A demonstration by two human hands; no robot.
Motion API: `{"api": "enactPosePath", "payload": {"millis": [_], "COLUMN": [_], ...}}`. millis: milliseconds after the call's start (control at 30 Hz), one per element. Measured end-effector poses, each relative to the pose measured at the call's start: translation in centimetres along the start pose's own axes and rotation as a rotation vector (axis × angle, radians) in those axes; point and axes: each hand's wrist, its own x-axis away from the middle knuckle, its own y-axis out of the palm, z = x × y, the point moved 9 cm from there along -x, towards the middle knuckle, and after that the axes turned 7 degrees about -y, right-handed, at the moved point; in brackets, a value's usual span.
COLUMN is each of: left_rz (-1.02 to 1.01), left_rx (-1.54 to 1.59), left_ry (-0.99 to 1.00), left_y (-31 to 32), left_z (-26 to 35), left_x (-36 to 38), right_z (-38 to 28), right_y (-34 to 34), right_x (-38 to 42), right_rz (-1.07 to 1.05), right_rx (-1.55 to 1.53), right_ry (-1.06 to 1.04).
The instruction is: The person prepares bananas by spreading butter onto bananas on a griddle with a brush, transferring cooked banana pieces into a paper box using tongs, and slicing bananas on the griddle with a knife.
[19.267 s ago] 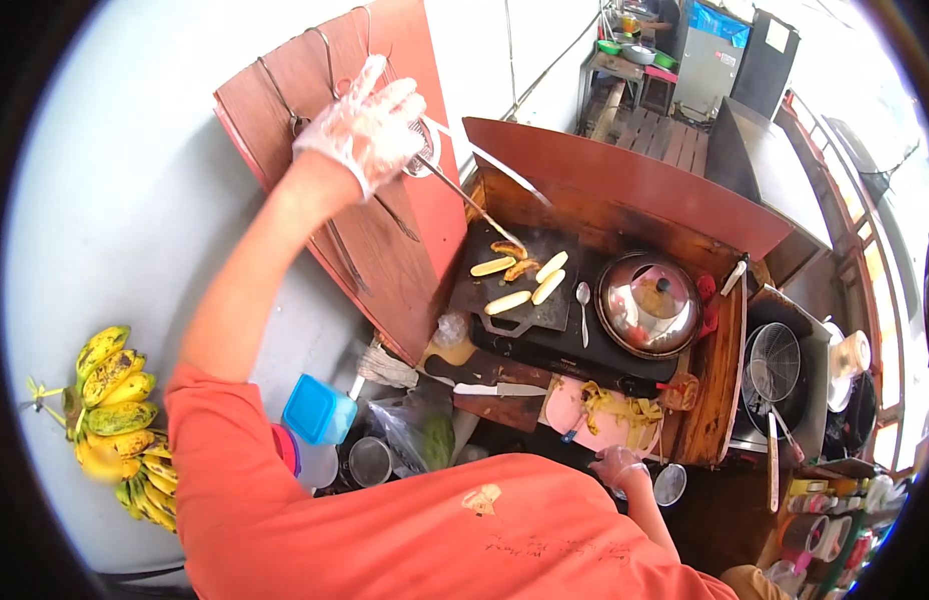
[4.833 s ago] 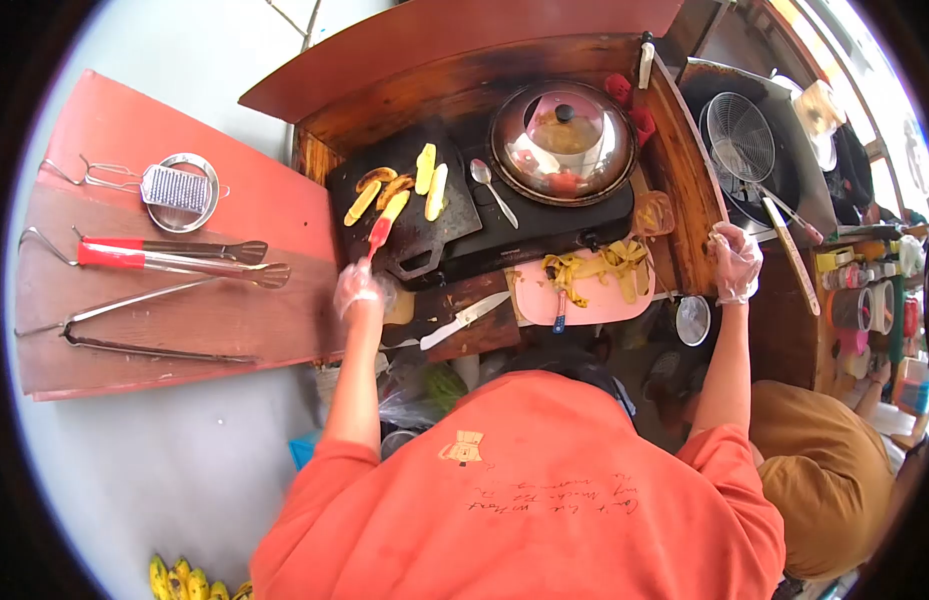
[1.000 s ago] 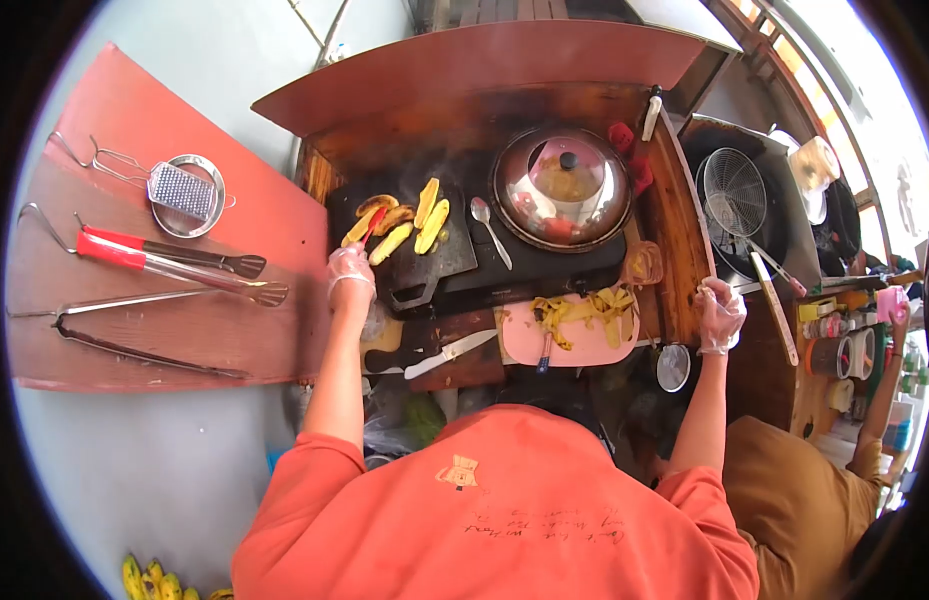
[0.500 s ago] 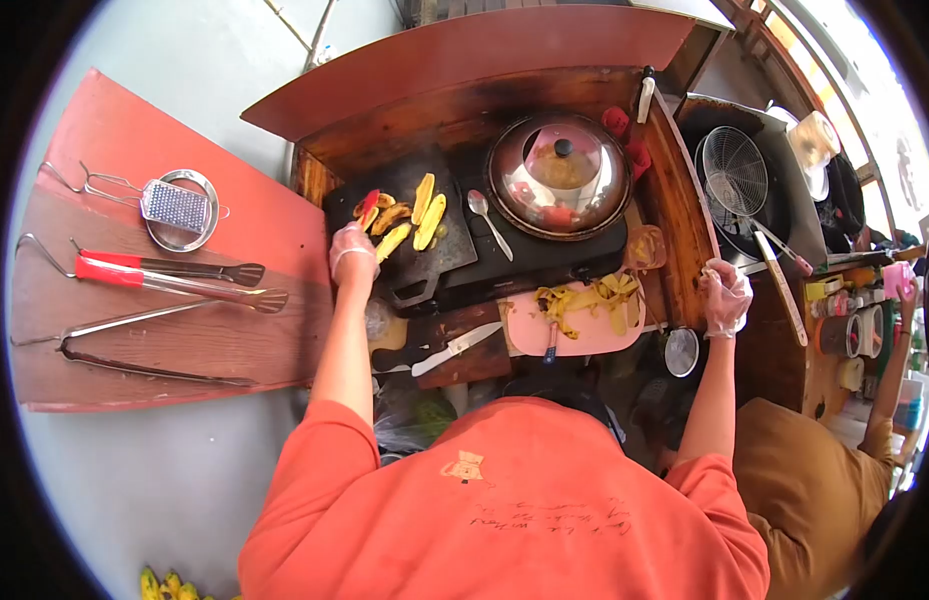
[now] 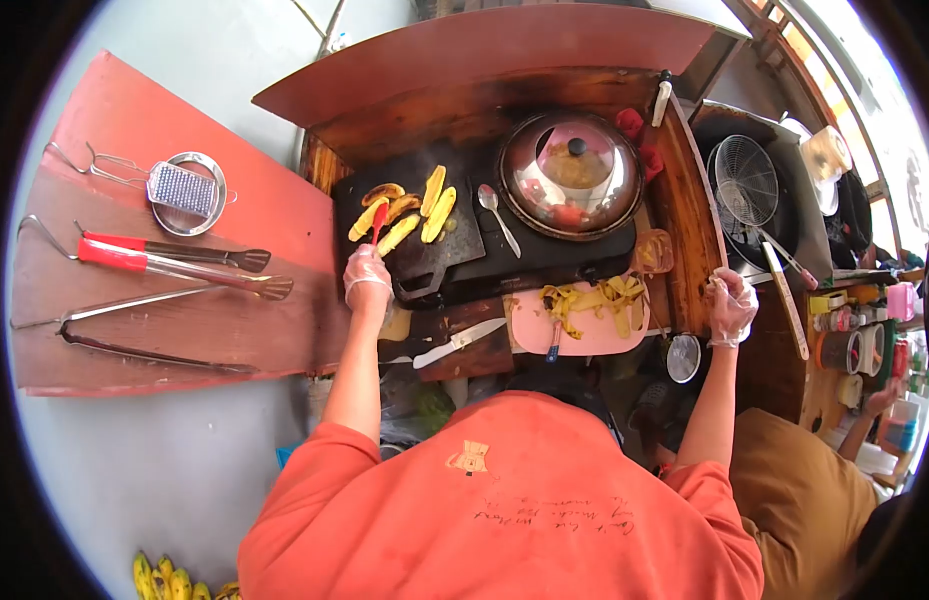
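In the head view, my left hand [image 5: 367, 278], in a clear plastic glove, grips a slim utensil with a red head [image 5: 380, 220]; whether brush or spatula I cannot make out. The red head is among the peeled bananas [image 5: 437, 215], which lie on a dark flat griddle pan [image 5: 434, 262], some yellow, others browned. My right hand [image 5: 731, 308], also gloved, is by the wooden side wall [image 5: 687, 200] with fingers curled together; anything inside them is hidden. A spoon [image 5: 499, 222] lies right of the pan, beside a domed lidded pan [image 5: 574, 180].
Banana peels lie on a pink cutting board [image 5: 584, 322], left of which is a white-handled knife [image 5: 459, 343]. The left red board [image 5: 214, 330] carries tongs [image 5: 174, 262] and a grater [image 5: 181, 190]. At right are a wire strainer [image 5: 746, 180] and another person [image 5: 804, 490].
The red-headed utensil has shifted among the bananas on the left side of the pan, and a browned piece now shows at the top. The other person's raised arm has come down.
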Motion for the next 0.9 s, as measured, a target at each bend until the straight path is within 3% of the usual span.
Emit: {"api": "enactPosePath", "payload": {"millis": [100, 200, 367, 600, 667, 900], "left_rz": [0.12, -0.001, 0.113, -0.082, -0.083, -0.052], "left_rx": [-0.016, 0.001, -0.03, -0.275, -0.179, -0.134], "left_ry": [-0.034, -0.057, -0.003, -0.101, 0.11, 0.145], "left_y": [-0.3, 0.6, -1.7, -3.5, -1.9, -0.1], "left_z": [-2.4, -3.6, -4.6, -5.5, -4.9, -0.5], "left_x": [-0.5, 0.0, 0.5, 6.1, 6.0, 3.5], "right_z": [0.0, 0.1, 0.5, 0.5, 0.6, 0.5], "right_y": [0.2, 0.2, 0.0, -0.2, -0.1, 0.1], "right_x": [0.0, -0.3, 0.2, 0.0, 0.1, 0.2], "right_rz": [0.002, 0.032, 0.012, 0.021, 0.034, -0.021], "right_rx": [0.001, -0.002, -0.004, -0.026, -0.047, 0.003], "right_ry": [0.008, 0.024, 0.017, 0.025, 0.034, 0.026]}}
